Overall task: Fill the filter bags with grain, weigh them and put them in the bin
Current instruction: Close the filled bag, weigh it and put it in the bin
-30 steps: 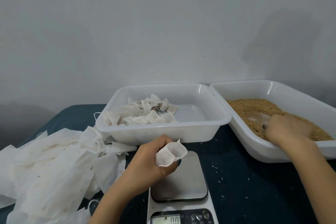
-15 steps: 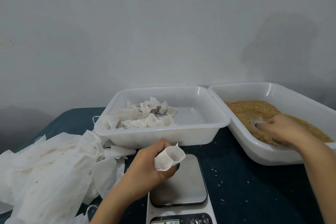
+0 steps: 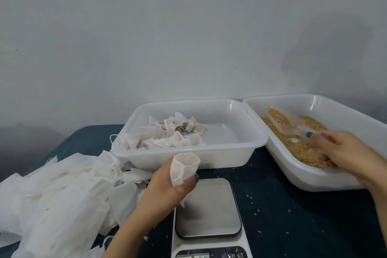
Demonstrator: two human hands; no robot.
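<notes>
My left hand pinches a white filter bag with its mouth held open, above the far left corner of the scale. My right hand grips the handle of a clear plastic scoop that is lifted over the brown grain in the right white bin. The scoop carries grain. The middle white bin holds several filled bags in its left half.
A heap of flat filter bags lies on the dark blue table at the left. Loose grains are scattered beside the scale. A grey wall stands close behind the bins. The scale display is at the bottom edge.
My right hand has raised the scoop out of the grain, now loaded. My left hand has lifted the open bag a little, toward the middle bin's front wall.
</notes>
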